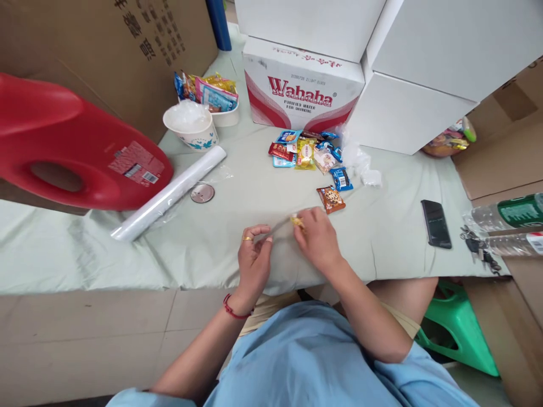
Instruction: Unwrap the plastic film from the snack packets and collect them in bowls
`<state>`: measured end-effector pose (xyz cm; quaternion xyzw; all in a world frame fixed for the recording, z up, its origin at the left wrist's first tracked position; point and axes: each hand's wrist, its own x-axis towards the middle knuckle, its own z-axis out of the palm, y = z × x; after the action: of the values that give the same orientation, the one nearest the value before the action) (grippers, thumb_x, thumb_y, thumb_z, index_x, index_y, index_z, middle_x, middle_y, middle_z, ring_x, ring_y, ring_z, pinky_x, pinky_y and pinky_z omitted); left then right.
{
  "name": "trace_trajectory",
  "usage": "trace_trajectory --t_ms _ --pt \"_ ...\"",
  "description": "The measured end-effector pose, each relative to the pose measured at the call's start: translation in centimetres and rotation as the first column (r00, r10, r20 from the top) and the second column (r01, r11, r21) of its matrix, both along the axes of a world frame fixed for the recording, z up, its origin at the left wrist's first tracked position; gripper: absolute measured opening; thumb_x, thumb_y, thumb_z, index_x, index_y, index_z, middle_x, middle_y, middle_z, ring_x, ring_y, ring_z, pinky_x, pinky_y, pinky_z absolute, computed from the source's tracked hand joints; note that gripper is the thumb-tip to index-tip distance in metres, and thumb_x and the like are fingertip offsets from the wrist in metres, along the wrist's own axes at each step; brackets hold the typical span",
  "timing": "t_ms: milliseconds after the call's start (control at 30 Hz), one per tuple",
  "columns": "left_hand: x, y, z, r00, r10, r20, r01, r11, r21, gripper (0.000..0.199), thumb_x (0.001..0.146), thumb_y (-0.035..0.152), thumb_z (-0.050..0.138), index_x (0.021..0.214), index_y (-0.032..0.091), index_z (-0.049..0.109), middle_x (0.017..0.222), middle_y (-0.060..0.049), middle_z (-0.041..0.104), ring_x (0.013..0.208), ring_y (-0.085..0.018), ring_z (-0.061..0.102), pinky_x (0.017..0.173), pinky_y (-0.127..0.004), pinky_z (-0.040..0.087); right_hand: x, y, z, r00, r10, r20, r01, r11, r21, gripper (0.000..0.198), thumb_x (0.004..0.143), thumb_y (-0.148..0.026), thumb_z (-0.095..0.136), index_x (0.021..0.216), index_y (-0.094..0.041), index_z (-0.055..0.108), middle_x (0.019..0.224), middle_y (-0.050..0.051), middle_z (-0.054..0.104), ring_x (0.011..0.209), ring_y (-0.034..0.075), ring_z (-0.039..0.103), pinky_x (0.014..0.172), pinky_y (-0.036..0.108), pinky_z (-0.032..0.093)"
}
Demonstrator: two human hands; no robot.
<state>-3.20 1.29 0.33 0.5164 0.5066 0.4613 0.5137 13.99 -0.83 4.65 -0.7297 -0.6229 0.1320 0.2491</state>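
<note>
My left hand (254, 257), with a gold ring and a red cord bracelet, is above the front of the table with thumb and index finger brought together. A thin, blurred, see-through strip (280, 224), which looks like plastic film, runs from these fingertips towards the other hand. My right hand (318, 237) is closed on a small crumpled yellow piece (297, 221); its kind does not show. Just beyond the right hand lies a brown cookie packet (331, 199). A blue snack packet (341, 178) and a pile of small packets (304, 152) are farther back.
Left stand a red jug (97, 135), a plastic film roll (169, 193), a round metal tin (202, 193) and paper tubs (193, 133). A Wahaha carton (301, 93) stands behind, with crumpled clear plastic (356, 158) nearby. A phone (436, 224), keys (479, 246) and bottles (511, 213) lie right.
</note>
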Motion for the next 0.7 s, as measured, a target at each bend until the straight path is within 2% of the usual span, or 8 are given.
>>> trace_trajectory --t_ms 67,167,233,300,400,533,633,700 --pt "0.2 -0.3 0.3 0.995 -0.054 0.084 0.058 0.997 -0.043 0.030 0.094 0.046 0.065 0.112 0.023 0.061 0.127 -0.011 0.061 0.127 -0.025 0.061 0.093 -0.039 0.062 1.7 -0.9 0.5 0.951 -0.075 -0.300 0.106 0.990 0.088 0.017 0.100 -0.033 0.058 0.112 -0.024 0.064 0.108 0.009 0.066 0.099 0.025 0.062 0.086 0.038 0.053" --pt "1.1 -0.6 1.0 0.930 -0.200 0.309 0.271 0.940 -0.208 0.052 0.090 0.062 0.069 0.123 0.024 0.057 0.139 -0.013 0.059 0.131 -0.030 0.061 0.086 -0.042 0.066 3.7 -2.4 0.5 0.700 -0.136 -0.701 0.215 0.976 0.025 0.026 0.097 -0.048 0.061 0.109 -0.026 0.062 0.100 0.004 0.070 0.087 0.020 0.065 0.075 0.031 0.055" --pt "1.9 -0.6 1.5 0.867 -0.274 0.415 0.410 0.867 -0.284 0.061 0.085 0.065 0.074 0.126 0.024 0.056 0.138 -0.013 0.063 0.123 -0.029 0.066 0.084 -0.042 0.067 4.2 -3.2 -0.1 0.559 -0.159 -0.813 0.198 0.979 -0.056 0.031 0.093 -0.053 0.066 0.108 -0.026 0.062 0.096 0.002 0.071 0.082 0.019 0.067 0.070 0.029 0.055" --pt "2.8 -0.6 1.7 0.854 -0.317 0.412 0.455 0.840 -0.297 0.060 0.082 0.061 0.080 0.122 0.022 0.058 0.127 -0.012 0.070 0.112 -0.026 0.070 0.081 -0.038 0.065 4.1 -4.1 -0.9 0.507 -0.167 -0.845 0.160 0.982 -0.098 0.034 0.093 -0.055 0.067 0.110 -0.026 0.064 0.096 0.003 0.073 0.084 0.020 0.069 0.071 0.030 0.057" --pt "3.7 -0.7 1.4 0.885 -0.358 0.298 0.437 0.859 -0.265 0.054 0.082 0.055 0.080 0.117 0.020 0.060 0.114 -0.010 0.074 0.100 -0.023 0.072 0.076 -0.035 0.063 3.6 -5.3 -1.7 0.518 -0.129 -0.846 0.104 0.991 -0.087 0.039 0.096 -0.055 0.065 0.122 -0.026 0.064 0.110 0.006 0.076 0.100 0.022 0.073 0.086 0.036 0.061" --pt "3.5 -0.8 0.6 0.883 -0.446 0.150 0.469 0.859 -0.205 0.053 0.084 0.056 0.075 0.121 0.020 0.060 0.114 -0.012 0.076 0.102 -0.026 0.075 0.088 -0.044 0.063 5.3 -5.9 -2.2 0.578 -0.108 -0.809 0.105 0.993 -0.058 0.045 0.089 -0.054 0.074 0.125 -0.026 0.066 0.120 0.007 0.076 0.111 0.023 0.072 0.099 0.041 0.060" --pt "1.1 0.0 0.4 0.908 -0.380 -0.177 0.369 0.925 -0.094 0.047 0.090 0.058 0.066 0.120 0.022 0.063 0.117 -0.012 0.073 0.109 -0.029 0.073 0.094 -0.050 0.062 10.4 -5.2 -2.0 0.561 -0.212 -0.800 0.303 0.952 -0.040 0.046 0.082 -0.050 0.082 0.119 -0.025 0.069 0.115 0.007 0.077 0.105 0.022 0.073 0.092 0.038 0.063" --pt "-1.4 1.0 0.2 0.874 -0.234 -0.426 0.299 0.950 0.091 0.042 0.093 0.056 0.062 0.120 0.024 0.066 0.126 -0.012 0.071 0.117 -0.032 0.070 0.103 -0.055 0.058 15.6 -4.1 -1.5 0.472 -0.300 -0.829 0.507 0.862 -0.023 0.044 0.080 -0.044 0.084 0.115 -0.023 0.069 0.110 0.005 0.076 0.096 0.020 0.073 0.078 0.033 0.065"
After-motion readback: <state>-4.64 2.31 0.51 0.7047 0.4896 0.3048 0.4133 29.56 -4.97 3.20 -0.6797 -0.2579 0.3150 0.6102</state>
